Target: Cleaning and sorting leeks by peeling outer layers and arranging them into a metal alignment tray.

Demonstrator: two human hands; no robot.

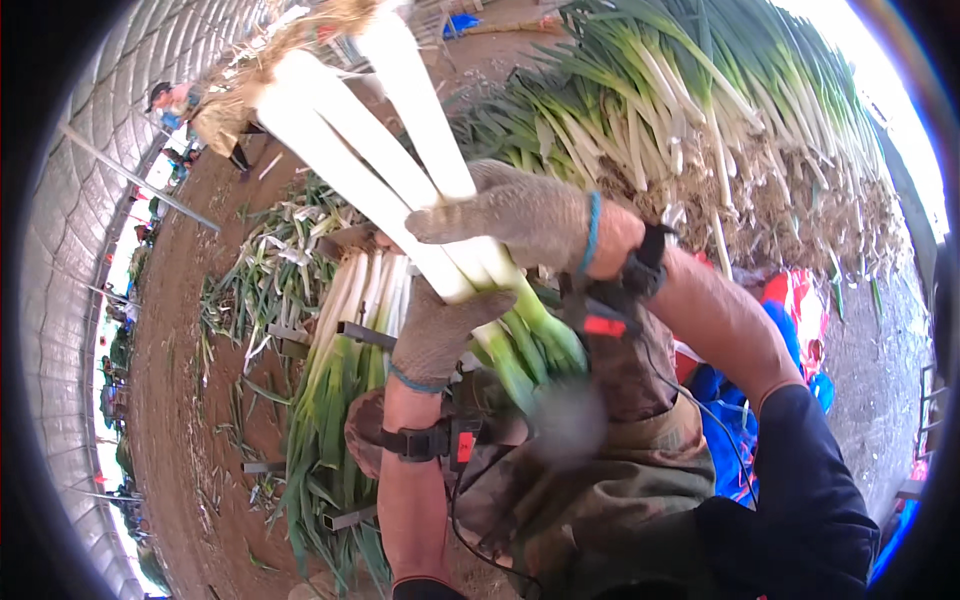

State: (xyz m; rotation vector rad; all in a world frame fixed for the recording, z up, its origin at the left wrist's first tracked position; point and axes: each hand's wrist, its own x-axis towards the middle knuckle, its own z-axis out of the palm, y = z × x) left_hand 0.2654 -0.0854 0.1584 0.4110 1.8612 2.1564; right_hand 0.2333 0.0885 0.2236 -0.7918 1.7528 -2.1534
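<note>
Three thick leeks (345,135) slant across the middle, held up before me. Their pale roots point to the upper left and their green leaves hang down toward my lap. My right hand (510,215), in a dirty beige glove, closes round the white shafts from the right. Lower down, my left hand (435,335), gloved alike, grips the same leeks from below, near where white turns green. Behind my left hand, a bundle of trimmed leeks (340,320) lies across a metal frame (365,334), its leaves drooping downward. The leaf tips of the held leeks are partly hidden by a blur.
A large heap of untrimmed leeks (660,110) with earthy roots fills the far right. Leaf scraps (290,240) lie on the brown ground to the left. Blue and red plastic sheeting (725,430) sits by my right leg. Another person (215,120) stands at the far left.
</note>
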